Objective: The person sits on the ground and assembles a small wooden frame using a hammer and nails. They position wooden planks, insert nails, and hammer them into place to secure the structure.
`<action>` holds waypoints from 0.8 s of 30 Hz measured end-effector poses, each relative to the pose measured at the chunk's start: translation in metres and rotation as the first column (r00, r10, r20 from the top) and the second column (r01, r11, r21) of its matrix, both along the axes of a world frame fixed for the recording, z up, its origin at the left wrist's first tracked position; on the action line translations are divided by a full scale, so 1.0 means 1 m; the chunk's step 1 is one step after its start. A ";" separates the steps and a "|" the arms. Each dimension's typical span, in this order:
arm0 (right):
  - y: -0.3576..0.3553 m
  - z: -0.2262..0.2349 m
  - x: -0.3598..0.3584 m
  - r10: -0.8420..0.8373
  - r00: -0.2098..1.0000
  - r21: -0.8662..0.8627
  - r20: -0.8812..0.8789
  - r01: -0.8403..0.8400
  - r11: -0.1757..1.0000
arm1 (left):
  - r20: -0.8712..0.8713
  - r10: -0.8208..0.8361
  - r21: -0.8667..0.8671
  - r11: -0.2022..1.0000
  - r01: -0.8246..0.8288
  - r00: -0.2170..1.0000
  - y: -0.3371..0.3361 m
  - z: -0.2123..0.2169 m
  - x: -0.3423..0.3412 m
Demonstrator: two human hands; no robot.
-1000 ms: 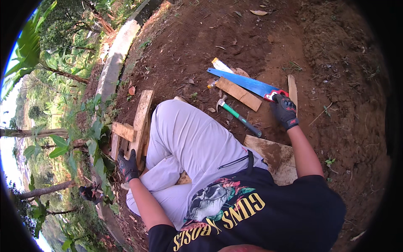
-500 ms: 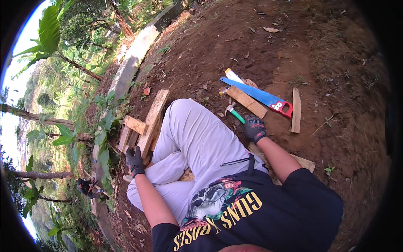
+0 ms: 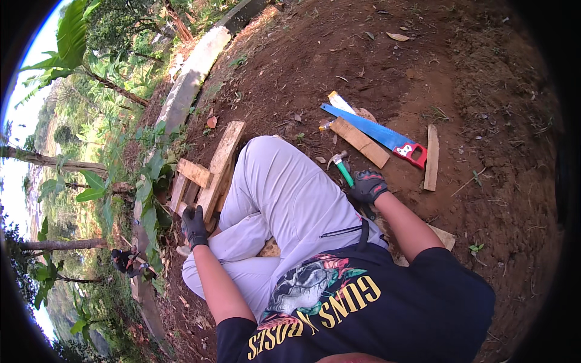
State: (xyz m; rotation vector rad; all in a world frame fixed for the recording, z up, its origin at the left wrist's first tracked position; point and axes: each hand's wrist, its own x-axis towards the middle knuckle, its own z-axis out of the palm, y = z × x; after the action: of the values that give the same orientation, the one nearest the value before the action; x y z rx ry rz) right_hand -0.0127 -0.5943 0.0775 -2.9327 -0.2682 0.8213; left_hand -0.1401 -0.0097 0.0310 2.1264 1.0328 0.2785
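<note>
My left hand (image 3: 195,227), in a dark work glove, holds the near end of a nailed-together wooden frame (image 3: 225,151) beside my bent leg. A short crosspiece (image 3: 195,173) lies over the frame's boards; some of the fingers' contact is hard to see. To the right of my thigh, my gloved right hand (image 3: 368,185) is closed on a claw hammer (image 3: 344,169) with a green handle. The hammer's metal head points away from me, above the soil. Part of the handle is hidden under the glove.
A blue handsaw (image 3: 369,128) with a red handle lies beyond my right hand, beside a short board (image 3: 361,143) and a narrow plank (image 3: 431,158). Another board (image 3: 443,236) is partly under me. A concrete curb (image 3: 192,78) edges the dirt at left; a person (image 3: 125,262) is further off.
The hammer has turned in my right hand, its head swinging slightly right and its handle standing steeper. My left hand stays at the wooden frame. The view has shifted slightly.
</note>
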 end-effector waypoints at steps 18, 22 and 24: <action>0.110 -0.065 0.250 -0.093 0.910 0.215 0.405 0.004 0.977 | -0.224 -0.011 0.162 0.986 0.048 0.975 -0.030 0.007 0.018; 0.144 -0.081 0.264 -0.151 0.897 0.153 0.416 0.094 0.984 | -0.214 0.055 0.187 0.982 -0.014 0.975 -0.026 0.010 0.008; 0.151 -0.087 0.267 -0.126 0.905 0.151 0.407 0.069 0.986 | -0.209 0.056 0.199 0.980 -0.014 0.976 -0.024 0.009 0.005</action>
State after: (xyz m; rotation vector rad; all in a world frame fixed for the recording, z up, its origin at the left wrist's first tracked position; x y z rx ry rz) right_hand 0.2543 -0.4437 -0.0095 -2.9320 -0.1901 0.1476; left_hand -0.1347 -0.0342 0.0402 2.3573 1.2102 0.1766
